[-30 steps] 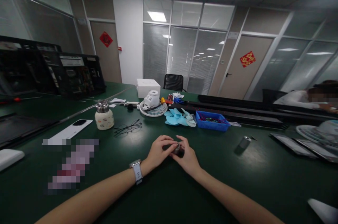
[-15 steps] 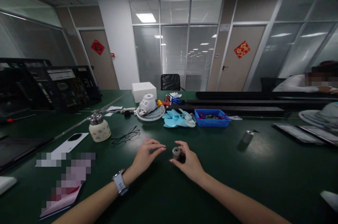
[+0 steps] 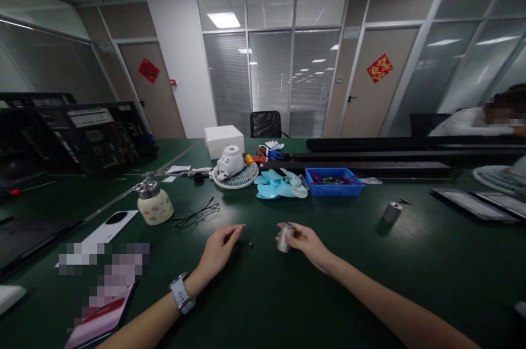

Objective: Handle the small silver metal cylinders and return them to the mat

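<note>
A short silver metal cylinder (image 3: pixel 285 238) stands tilted in my right hand (image 3: pixel 306 245), whose thumb and fingers close around its side. The cylinder's kind does not show. To the left, my left hand (image 3: pixel 219 247) hovers low over the table with thumb and fingertips drawn together. Whatever those fingertips pinch, if anything, is too small to make out. A tiny dark round piece (image 3: pixel 250 244) lies on the green table between the two hands. A similar metal cylinder (image 3: pixel 393 211) stands farther to the right.
Light-blue fan blades (image 3: pixel 280 183), a blue tray (image 3: pixel 335 189) of wires and a white fan head (image 3: pixel 230 161) stand beyond my hands. Glasses (image 3: pixel 198 214), a cream bottle (image 3: pixel 155 207) and phones are at left. A person (image 3: pixel 468 121) leans on the table at far right.
The metal cylinder has tilted and moved slightly right with my right hand. My left hand has drawn back leftward, its fingertips closing together. The tiny round piece now shows on the table.
</note>
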Motion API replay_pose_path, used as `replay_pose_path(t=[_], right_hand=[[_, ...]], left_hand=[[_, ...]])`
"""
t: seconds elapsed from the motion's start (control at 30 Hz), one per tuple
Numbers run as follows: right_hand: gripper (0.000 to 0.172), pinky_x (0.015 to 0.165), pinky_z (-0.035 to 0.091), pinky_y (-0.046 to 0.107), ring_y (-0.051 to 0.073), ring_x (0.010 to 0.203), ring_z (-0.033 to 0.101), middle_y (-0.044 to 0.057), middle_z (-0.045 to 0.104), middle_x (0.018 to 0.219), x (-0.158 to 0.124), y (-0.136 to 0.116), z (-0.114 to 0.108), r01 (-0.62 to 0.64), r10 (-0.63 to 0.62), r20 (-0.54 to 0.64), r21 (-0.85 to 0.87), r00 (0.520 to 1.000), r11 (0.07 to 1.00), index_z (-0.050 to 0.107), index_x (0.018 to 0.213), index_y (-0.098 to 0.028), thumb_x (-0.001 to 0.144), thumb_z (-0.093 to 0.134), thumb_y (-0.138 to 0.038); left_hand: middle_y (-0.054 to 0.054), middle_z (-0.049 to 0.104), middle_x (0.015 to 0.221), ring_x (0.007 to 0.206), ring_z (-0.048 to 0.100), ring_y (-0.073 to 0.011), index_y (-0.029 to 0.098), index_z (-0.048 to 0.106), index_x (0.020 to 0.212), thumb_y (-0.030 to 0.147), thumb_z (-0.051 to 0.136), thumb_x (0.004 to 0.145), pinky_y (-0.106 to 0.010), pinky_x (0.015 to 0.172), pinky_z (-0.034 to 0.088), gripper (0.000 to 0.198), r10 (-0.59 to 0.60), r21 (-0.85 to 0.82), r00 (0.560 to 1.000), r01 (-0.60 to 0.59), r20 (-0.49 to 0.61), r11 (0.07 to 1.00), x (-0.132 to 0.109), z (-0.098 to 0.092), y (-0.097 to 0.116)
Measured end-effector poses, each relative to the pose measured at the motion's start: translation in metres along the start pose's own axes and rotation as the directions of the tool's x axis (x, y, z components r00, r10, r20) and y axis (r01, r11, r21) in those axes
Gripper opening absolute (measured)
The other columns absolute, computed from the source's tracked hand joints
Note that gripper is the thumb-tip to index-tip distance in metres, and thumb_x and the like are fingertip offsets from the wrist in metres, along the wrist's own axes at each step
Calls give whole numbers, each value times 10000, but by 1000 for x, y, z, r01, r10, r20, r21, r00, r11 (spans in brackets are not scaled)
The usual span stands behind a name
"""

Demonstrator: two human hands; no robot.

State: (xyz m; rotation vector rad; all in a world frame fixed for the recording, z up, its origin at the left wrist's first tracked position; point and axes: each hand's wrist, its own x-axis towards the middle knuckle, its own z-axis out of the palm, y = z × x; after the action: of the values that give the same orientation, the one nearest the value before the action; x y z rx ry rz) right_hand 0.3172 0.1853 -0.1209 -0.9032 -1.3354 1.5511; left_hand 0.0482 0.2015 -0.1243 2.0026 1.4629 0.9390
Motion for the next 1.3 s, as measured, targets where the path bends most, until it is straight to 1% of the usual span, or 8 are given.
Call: replay_pose_path(t=[0.1,0.2,0.4,0.57,0.8,0.93,1.03,1.3], right_hand=[[427,960,424,389,194,967,629,94,634,1023,5,-6,-18,-158,145,64,335,987,929,557,1175,-146,799,620,-339],[352,894,454,339,156,886,623,101,623,1010,8,-9,-25,-241,236,68,456,969,856,547,1176,-134,872,478,-298],[388,773,480,336,164,820,598,91,618,963,10,-8,-24,-257,265,46,453,963,854,556,1138,-157,903,409,-428],[360,827,474,356,161,852,607,72,618,1054,9,-9,-24,-220,218,50,392,975,893,511,1224,-223,879,446,-303],[414,966,419,371,167,1075,585,48,598,1192,4,-11,-19,-201,198,61,515,978,833,501,1228,-235,821,498,-158],[358,844,466,324,142,829,618,52,640,961,3,-10,-21,-222,228,54,518,972,826,530,1199,-186,851,498,-257],[333,752,469,289,110,620,548,30,610,798,4,-10,-24,-225,248,28,534,968,815,574,1102,-149,875,480,-373],[467,847,448,308,147,868,611,112,611,1083,6,-15,-26,-360,313,196,671,929,648,463,1211,-141,900,414,-485]], left_hand=[[-67,697,1047,925,629,-228,208,669,1113,480,423,887,-354,815,475,432,-78,-56,996,75,-48,996,1,1,0],[-62,710,997,891,644,-227,198,677,1088,486,410,886,-349,787,481,441,-87,-37,995,86,-39,996,1,1,3],[-56,708,924,837,640,-219,195,689,1048,491,389,887,-333,740,480,450,-69,14,996,70,-51,997,1,2,5],[-53,709,943,847,633,-215,199,703,1008,468,401,888,-325,750,473,422,-38,33,998,39,-52,999,0,3,4],[-52,704,962,893,621,-223,209,708,991,459,404,891,-337,775,464,406,-24,69,999,27,-39,997,-1,3,6],[-52,706,959,902,617,-228,215,712,983,463,401,894,-342,774,465,408,-11,92,999,15,-37,996,-1,3,6],[-50,708,963,900,618,-230,219,719,971,465,405,892,-337,767,466,407,-5,106,999,9,-39,994,-1,2,7],[-50,704,956,898,611,-227,214,713,964,466,402,897,-344,786,459,405,13,118,1000,-11,-20,993,-1,2,6]])
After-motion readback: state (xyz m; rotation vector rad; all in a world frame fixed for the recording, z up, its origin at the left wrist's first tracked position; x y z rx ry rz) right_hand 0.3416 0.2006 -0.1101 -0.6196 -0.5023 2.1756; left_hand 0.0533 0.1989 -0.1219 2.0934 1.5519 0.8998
